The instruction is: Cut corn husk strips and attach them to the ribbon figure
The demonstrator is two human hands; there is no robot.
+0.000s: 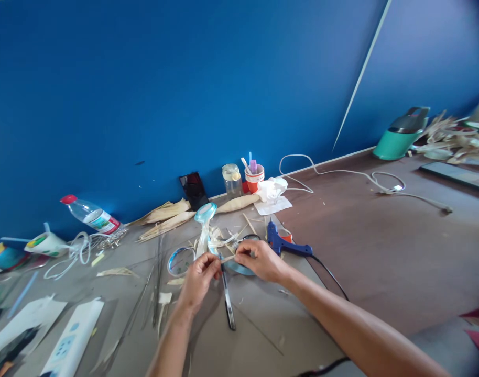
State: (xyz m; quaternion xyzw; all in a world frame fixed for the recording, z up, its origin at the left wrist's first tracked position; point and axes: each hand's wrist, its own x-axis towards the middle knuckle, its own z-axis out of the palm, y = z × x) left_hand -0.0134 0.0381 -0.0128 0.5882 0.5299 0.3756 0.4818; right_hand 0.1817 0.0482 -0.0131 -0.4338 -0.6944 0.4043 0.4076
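Observation:
Between my two hands a thin pale strip of what looks like dried husk (227, 258) is stretched just above the table. My left hand (202, 277) pinches one end of it, and the fingers of my right hand (259, 257) close on the other. Below them a black and clear pen (227, 301) lies on the tabletop. Behind my hands are a light blue handheld fan (205, 213), a roll of tape (181, 262) and loose husk scraps. Right of my right hand rests a blue hot glue gun (284, 242) with its black cord trailing toward me.
Along the blue wall stand a plastic bottle (96, 215), a dark phone (194, 191), a clear jar (232, 180) and paper cups (254, 179). A power strip (70, 343) lies at front left. A green flask (400, 137) and white cable (341, 171) are on the right.

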